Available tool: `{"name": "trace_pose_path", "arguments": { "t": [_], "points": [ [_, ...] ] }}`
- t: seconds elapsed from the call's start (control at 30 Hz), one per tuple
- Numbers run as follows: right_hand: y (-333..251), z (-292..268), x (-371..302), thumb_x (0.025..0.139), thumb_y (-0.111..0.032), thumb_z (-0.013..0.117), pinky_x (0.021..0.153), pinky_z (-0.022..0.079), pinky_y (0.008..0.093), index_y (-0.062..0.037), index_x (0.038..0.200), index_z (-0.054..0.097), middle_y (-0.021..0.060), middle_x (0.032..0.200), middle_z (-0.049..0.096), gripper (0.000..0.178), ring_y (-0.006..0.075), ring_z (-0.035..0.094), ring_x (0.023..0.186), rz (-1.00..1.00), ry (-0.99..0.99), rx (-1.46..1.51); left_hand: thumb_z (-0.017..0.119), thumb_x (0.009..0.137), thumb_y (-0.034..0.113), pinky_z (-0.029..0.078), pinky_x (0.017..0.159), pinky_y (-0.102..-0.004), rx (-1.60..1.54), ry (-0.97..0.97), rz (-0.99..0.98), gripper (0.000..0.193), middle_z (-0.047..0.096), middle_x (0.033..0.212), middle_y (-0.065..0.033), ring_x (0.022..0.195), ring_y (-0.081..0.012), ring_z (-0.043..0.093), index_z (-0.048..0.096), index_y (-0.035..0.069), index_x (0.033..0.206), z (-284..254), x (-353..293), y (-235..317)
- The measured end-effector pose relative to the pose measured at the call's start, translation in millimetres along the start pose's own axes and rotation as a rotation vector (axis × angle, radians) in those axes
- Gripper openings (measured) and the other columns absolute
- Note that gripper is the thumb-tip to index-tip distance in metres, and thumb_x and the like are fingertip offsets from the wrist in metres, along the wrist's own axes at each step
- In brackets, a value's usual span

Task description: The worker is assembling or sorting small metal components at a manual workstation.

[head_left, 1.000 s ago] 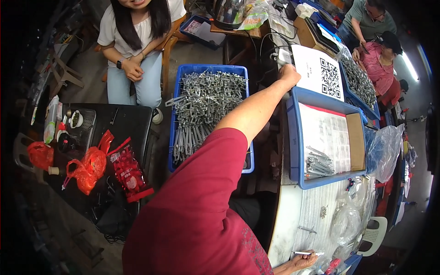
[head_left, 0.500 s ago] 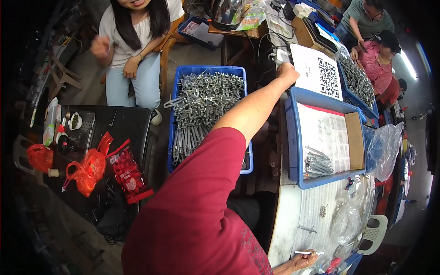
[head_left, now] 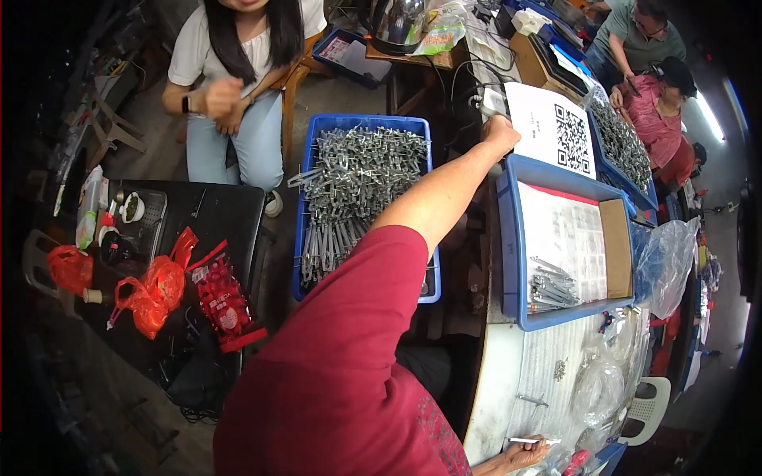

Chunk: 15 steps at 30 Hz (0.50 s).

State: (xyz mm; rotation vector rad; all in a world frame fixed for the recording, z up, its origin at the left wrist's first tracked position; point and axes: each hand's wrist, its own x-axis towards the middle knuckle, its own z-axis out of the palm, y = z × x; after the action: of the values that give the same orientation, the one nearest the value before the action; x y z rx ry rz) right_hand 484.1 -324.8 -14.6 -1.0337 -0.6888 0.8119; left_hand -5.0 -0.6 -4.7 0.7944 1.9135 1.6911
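My left arm, in a maroon sleeve, stretches across the view to the right-hand table. There my left hand (head_left: pixel 500 136) is closed on the left edge of a white paper sheet (head_left: pixel 546 127) printed with a square black code. Its fingertips are partly hidden. My right hand (head_left: pixel 528 454), low on the right, is closed around a thin white pen-like stick (head_left: pixel 520 440) above the table. Just beyond it lie a small metal piece (head_left: pixel 532 400) and a little heap of tiny metal parts (head_left: pixel 560 370). Between the hands stands a blue tray (head_left: pixel 512 238) holding long metal pieces (head_left: pixel 553 284).
A blue crate (head_left: pixel 305 143) full of metal parts (head_left: pixel 365 170) stands beyond my left arm. At the left, a black table (head_left: pixel 238 208) carries red bags. A seated person (head_left: pixel 230 87) faces me; others sit at the far right. Clear plastic bags (head_left: pixel 599 389) lie on the worktable.
The seated person's raised hand has moved rightward and down, in front of their body. The whole view has shifted slightly. Both my hands keep their hold.
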Motion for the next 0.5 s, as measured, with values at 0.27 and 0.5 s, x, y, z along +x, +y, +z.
{"name": "trace_pose_path", "arguments": {
  "t": [0.27,0.5],
  "points": [
    [4,-12,6,0.072,-0.004,0.047,0.032,0.023,0.0139,-0.0094,0.065,0.036,-0.0016,0.05,0.033,0.014,0.0033,0.028,0.038,-0.023,-0.047,0.016,0.061,0.048,0.012,0.041,0.056,-0.0257,-0.015,-0.051,-0.001,0.013,0.056,0.058,-0.0076,0.057,-0.0166,0.054,0.056,0.004,0.057,-1,-3,6],
    [7,-17,8,0.072,-0.004,0.047,0.032,0.022,0.0142,-0.0093,0.065,0.036,-0.0019,0.05,0.032,0.014,0.0033,0.027,0.038,-0.038,-0.119,0.028,0.062,0.046,0.008,0.041,0.055,-0.0254,-0.101,-0.019,-0.033,0.014,0.055,0.059,-0.0066,0.057,-0.0152,0.053,0.056,0.003,0.057,8,5,-2]
  ]
}}
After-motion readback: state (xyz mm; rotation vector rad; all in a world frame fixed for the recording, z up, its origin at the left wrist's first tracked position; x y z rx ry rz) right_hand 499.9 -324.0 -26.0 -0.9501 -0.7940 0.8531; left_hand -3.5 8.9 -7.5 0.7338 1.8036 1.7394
